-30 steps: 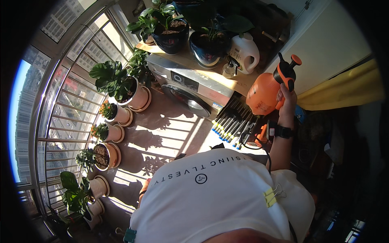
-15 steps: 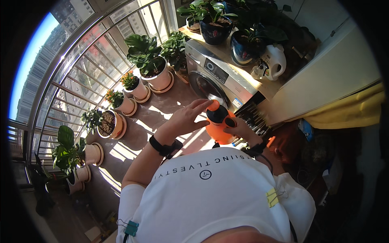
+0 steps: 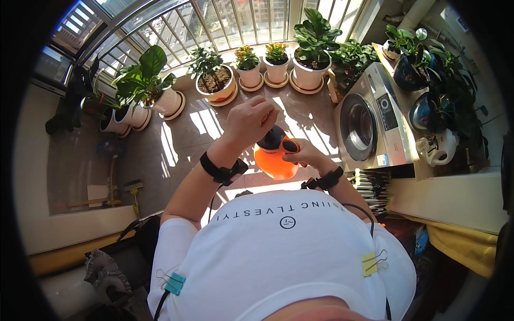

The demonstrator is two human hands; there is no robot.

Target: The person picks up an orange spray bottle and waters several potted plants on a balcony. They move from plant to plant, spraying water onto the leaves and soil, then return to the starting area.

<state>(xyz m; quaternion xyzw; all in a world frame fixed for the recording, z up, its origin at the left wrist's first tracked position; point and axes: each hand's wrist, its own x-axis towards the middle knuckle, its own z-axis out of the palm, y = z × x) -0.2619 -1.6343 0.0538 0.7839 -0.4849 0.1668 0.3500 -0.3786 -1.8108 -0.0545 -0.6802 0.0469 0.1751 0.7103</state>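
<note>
An orange pump spray bottle (image 3: 274, 163) with a black top is held in front of my chest. My left hand (image 3: 249, 121) is closed over the pump handle on top of the bottle. My right hand (image 3: 302, 154) grips the black neck and the bottle's side from the right. Both wrists wear black bands. Most of the top of the bottle is hidden under my left hand.
A row of potted plants (image 3: 217, 80) in white pots lines the barred window along the tiled floor. A silver front-loading washing machine (image 3: 369, 120) stands at the right with dark pots and a white watering can (image 3: 436, 150) on the shelf above. A broom (image 3: 134, 192) lies at the left.
The view has turned to the left, toward the row of pots. The bottle came down from my raised right hand to chest height, and my left hand closed on its top.
</note>
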